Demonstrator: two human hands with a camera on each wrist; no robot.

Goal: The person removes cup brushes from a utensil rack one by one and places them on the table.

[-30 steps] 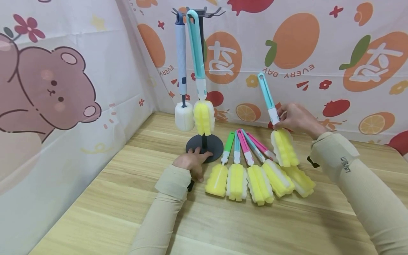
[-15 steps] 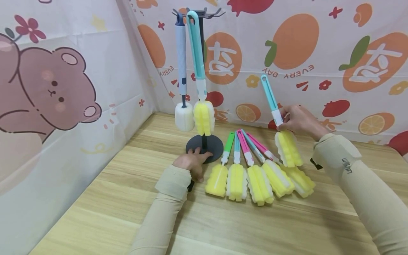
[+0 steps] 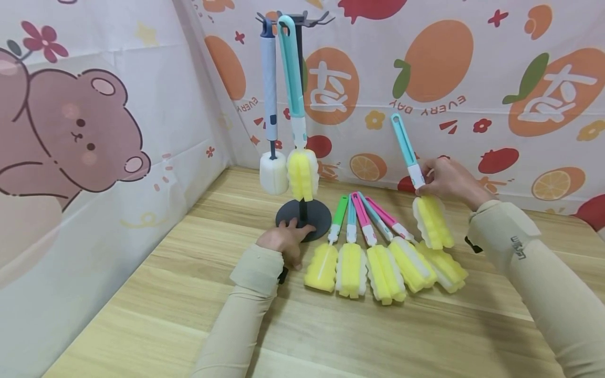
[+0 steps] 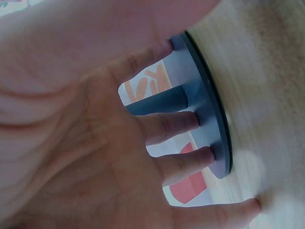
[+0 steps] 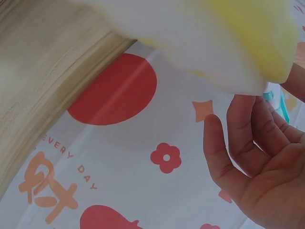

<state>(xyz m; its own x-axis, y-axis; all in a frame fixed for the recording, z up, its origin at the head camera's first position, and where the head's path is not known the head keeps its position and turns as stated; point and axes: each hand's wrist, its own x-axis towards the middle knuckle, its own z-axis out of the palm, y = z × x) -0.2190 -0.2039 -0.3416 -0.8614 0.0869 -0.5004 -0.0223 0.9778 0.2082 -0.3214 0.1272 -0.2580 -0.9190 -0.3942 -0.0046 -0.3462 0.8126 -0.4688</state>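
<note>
My right hand (image 3: pixel 450 181) pinches a sponge bottle brush (image 3: pixel 433 223) by the white neck under its turquoise handle. The brush is tilted, handle up, its yellow-and-white sponge head hanging over the lying brushes. In the right wrist view that sponge head (image 5: pixel 190 36) fills the top, with the fingers curled behind it. My left hand (image 3: pixel 282 242) rests on the round dark base (image 3: pixel 323 216) of a hook stand. Fingertips press the base in the left wrist view, fingers straight, one touching the table. From the stand hang a blue-handled brush (image 3: pixel 269 86) and a turquoise-handled sponge brush (image 3: pixel 291 73).
Several yellow-and-white sponge brushes (image 3: pixel 351 270) with green, turquoise and pink handles lie fanned on the wooden table (image 3: pixel 378 341), right of the stand. Dark hooks (image 3: pixel 315 22) top the stand. A fruit-print cloth (image 3: pixel 477 142) hangs behind, a bear-print cloth (image 3: pixel 165 105) at left.
My right hand has moved slightly to the right and a little down, carrying the bottle brush along. The left hand and the stand have stayed in place.
</note>
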